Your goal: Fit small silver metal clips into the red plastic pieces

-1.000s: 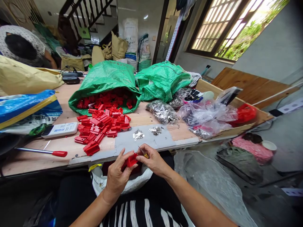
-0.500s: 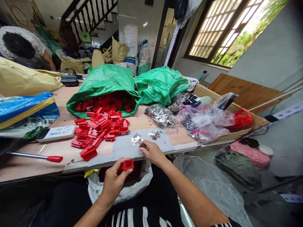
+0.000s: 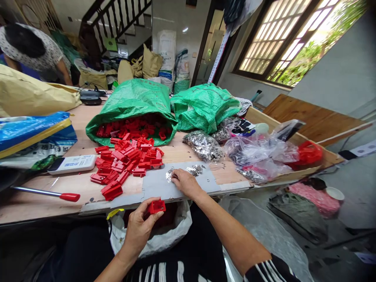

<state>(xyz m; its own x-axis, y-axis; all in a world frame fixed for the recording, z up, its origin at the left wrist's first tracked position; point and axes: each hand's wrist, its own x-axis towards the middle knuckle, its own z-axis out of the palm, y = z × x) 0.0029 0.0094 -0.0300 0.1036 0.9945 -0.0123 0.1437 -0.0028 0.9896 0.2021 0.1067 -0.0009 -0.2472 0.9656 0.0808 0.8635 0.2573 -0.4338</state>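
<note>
My left hand (image 3: 140, 224) grips a red plastic part (image 3: 157, 206) between thumb and fingers, above an open white sack (image 3: 176, 235). On the grey sheet (image 3: 152, 186), my right hand (image 3: 185, 182) has its fingertips together at a small pile of silvery metal pieces (image 3: 168, 175); whether anything is between them is hidden. A second metal pile (image 3: 195, 170) lies just beyond that hand. To the left, many red parts (image 3: 126, 158) are heaped in front of an open green sack (image 3: 132, 96) that holds more of them.
At the left lie a white device (image 3: 75, 163) and a red-handled lever (image 3: 69, 197). A second green sack (image 3: 202, 105), a bag of metal pieces (image 3: 204, 146) and a wooden tray (image 3: 326, 156) with plastic bags stand to the right. A person (image 3: 38, 49) bends over at the far left.
My right hand has moved forward, from the near side of the small metal pile onto it. My left hand still holds the red part. The camera view has shifted slightly.
</note>
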